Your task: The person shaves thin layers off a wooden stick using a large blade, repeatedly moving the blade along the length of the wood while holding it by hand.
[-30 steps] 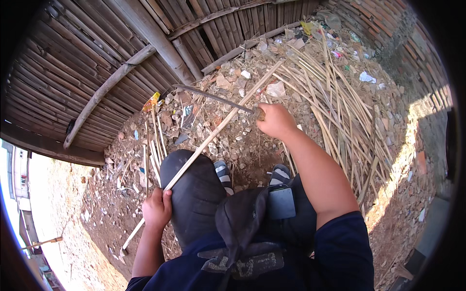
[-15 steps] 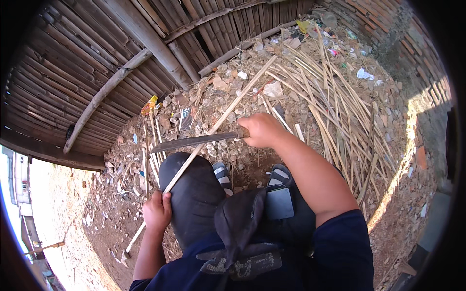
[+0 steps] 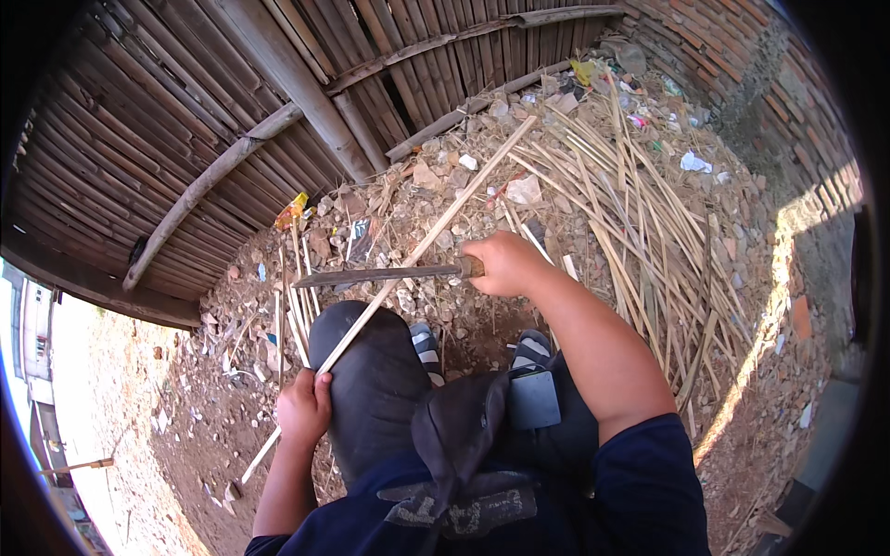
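Observation:
My left hand (image 3: 304, 406) is closed round the lower part of a long pale bamboo strip (image 3: 443, 221). The strip slants up to the right across my left knee, and its far end hangs over the rubble. A machete (image 3: 375, 275) with a dark, worn blade lies level across the strip. Its short wooden handle is in my right hand (image 3: 502, 263), whose fingers are wrapped round it. The blade points left and its tip reaches past the strip. Whether the edge bites into the bamboo I cannot tell.
A large heap of bamboo strips (image 3: 640, 222) spreads at the right. More strips (image 3: 298, 287) lie left of my knee. A bamboo wall (image 3: 167, 148) stands at the far left, a brick wall (image 3: 788, 83) at the right. Stones and litter cover the ground. A dark flat object (image 3: 534, 400) rests on my lap.
The machete's blade has turned slightly toward level, and my right hand sits a little lower and further right. The strip stays in my left hand. The whole view has shifted slightly.

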The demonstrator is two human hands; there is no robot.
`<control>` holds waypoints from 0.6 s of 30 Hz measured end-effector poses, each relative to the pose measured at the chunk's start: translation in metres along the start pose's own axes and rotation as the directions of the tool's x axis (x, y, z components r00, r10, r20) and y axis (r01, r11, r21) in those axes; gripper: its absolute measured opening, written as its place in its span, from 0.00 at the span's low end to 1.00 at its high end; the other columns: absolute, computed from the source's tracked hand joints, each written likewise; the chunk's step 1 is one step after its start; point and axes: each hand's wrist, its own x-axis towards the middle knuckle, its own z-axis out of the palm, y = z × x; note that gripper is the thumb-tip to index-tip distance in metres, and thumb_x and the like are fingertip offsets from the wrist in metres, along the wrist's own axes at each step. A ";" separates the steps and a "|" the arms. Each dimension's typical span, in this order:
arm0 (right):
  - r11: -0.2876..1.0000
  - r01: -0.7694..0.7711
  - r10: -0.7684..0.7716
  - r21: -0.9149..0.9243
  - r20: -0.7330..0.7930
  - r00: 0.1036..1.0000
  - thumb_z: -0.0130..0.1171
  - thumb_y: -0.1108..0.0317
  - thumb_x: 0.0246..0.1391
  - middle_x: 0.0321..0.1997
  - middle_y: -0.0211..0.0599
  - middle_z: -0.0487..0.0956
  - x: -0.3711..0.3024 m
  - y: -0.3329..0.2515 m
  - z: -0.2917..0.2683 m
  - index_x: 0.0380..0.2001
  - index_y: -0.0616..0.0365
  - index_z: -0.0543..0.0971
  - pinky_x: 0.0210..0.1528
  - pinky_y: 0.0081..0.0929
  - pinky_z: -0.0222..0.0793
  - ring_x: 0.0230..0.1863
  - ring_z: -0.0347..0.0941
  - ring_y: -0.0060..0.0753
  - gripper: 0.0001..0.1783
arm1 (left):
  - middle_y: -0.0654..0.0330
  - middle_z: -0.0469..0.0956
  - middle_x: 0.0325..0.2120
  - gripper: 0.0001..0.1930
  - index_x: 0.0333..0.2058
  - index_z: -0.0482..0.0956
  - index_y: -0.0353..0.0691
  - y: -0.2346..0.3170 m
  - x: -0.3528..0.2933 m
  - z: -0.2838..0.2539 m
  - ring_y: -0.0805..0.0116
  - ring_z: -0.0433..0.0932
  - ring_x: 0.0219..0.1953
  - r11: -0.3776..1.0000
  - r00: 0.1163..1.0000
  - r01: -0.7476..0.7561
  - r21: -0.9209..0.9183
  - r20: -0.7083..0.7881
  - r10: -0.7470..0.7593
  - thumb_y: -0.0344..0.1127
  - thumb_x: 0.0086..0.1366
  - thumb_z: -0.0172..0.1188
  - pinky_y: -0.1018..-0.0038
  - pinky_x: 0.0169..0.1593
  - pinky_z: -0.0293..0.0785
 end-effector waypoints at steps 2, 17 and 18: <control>0.999 0.046 -0.046 0.008 -0.022 0.999 0.68 0.62 0.40 0.25 0.46 0.80 0.000 -0.010 -0.007 0.33 0.51 0.80 0.35 0.53 0.73 0.32 0.79 0.57 0.14 | 0.44 0.76 0.18 0.19 0.27 0.71 0.38 -0.005 -0.003 0.002 0.36 0.77 0.22 0.995 1.000 0.024 -0.098 -0.007 -0.025 0.45 0.74 0.56 0.47 0.27 0.70; 0.996 -0.009 0.004 -0.092 -0.058 0.998 0.68 0.62 0.41 0.28 0.43 0.82 -0.005 -0.010 -0.018 0.34 0.53 0.79 0.38 0.53 0.74 0.35 0.80 0.57 0.15 | 0.44 0.77 0.19 0.17 0.28 0.71 0.39 0.007 -0.019 -0.007 0.37 0.78 0.23 0.998 0.998 0.067 0.004 0.005 -0.067 0.45 0.74 0.56 0.47 0.26 0.71; 0.997 -0.019 0.017 -0.069 -0.033 0.999 0.67 0.62 0.42 0.28 0.46 0.82 -0.006 -0.012 -0.018 0.35 0.53 0.79 0.40 0.54 0.75 0.36 0.80 0.57 0.15 | 0.44 0.77 0.19 0.17 0.28 0.71 0.39 0.007 -0.019 -0.007 0.37 0.78 0.23 0.998 0.998 0.068 0.005 0.008 -0.068 0.45 0.74 0.56 0.47 0.26 0.71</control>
